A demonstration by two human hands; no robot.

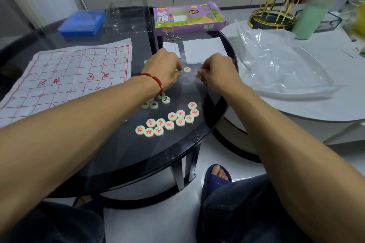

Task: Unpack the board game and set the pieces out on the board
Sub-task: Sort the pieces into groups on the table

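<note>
The paper board (69,76) with its red grid lies flat on the left of the dark glass table (122,155). Several pale round pieces with red characters (167,122) are clustered near the table's front edge, and a few more (156,103) lie under my left wrist. One piece (187,69) lies alone between my hands. My left hand (164,69), with a red bracelet, curls its fingers down onto a pale piece just left of it. My right hand (217,70) pinches a small pale piece at its fingertips.
The purple game box (187,17) lies at the back, with a clear plastic lid (128,15) and a blue case (83,22) to its left. White paper sheets (203,49) lie beyond my hands. On the white table to the right are a plastic bag (276,61), gold rack (272,11) and green bottle (320,1).
</note>
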